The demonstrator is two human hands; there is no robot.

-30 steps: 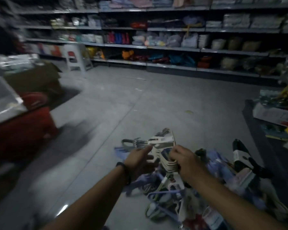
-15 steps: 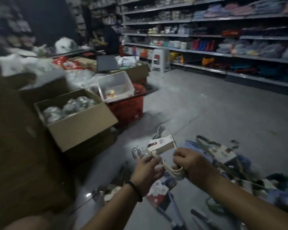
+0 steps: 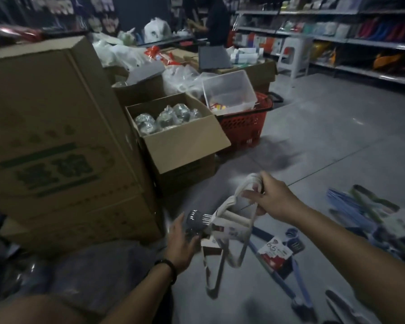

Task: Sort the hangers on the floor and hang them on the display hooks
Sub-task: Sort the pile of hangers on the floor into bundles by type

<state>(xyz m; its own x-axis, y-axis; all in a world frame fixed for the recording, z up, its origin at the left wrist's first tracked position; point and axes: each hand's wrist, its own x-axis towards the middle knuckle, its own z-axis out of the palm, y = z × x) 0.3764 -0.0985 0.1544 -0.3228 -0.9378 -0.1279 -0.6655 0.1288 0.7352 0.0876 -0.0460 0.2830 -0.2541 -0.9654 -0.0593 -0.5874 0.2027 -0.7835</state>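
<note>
I hold a bundle of white hangers point(image 3: 229, 220) with a card label above the grey floor. My right hand point(image 3: 270, 198) grips one end of the bundle's arms, fingers curled round it. My left hand point(image 3: 181, 242) is at the bunched metal hooks point(image 3: 195, 218), fingers wrapped under them. The bundle hangs tilted, its lower arm pointing at the floor. Blue hangers point(image 3: 288, 279) with a red and white price tag point(image 3: 276, 252) lie on the floor below. More blue and dark hangers point(image 3: 360, 206) lie at the right.
A large closed cardboard box point(image 3: 56, 141) stands at my left. Behind it an open carton point(image 3: 180, 139) holds wrapped items, then a red basket point(image 3: 243, 125) with a clear tub. A white stool point(image 3: 292, 57) and stocked shelves point(image 3: 360, 40) line the far side. A person stands far back.
My view has swung left from the shelves to the boxes. The white bundle has tipped, my right hand now high on one end and my left hand low at the hooks.
</note>
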